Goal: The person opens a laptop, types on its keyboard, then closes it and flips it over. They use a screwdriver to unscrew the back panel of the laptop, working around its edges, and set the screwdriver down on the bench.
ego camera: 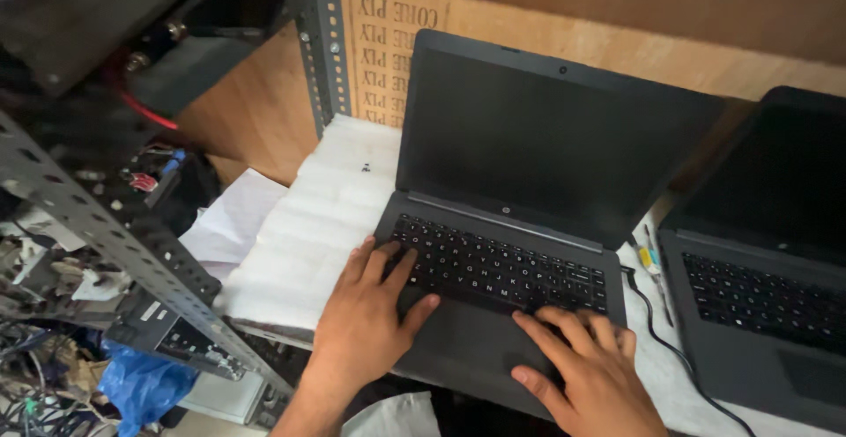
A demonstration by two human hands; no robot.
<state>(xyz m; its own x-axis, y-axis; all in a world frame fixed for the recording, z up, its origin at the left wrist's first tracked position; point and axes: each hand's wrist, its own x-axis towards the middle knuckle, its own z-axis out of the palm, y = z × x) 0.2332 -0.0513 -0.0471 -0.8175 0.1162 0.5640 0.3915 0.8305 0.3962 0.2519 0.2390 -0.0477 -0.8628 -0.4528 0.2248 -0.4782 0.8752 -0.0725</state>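
Observation:
An open dark grey laptop with a black, unlit screen sits on a white padded sheet on the bench. My left hand lies flat on its left palm rest, fingers spread and reaching the left keys of the keyboard. My right hand rests on the right palm rest by the touchpad, fingers spread and touching the bottom row of keys. Neither hand holds anything.
A second open dark laptop stands at the right, a black cable and a small screwdriver between the two. A slotted metal rack with cluttered parts and a blue bag stands at the left. Plywood backs the bench.

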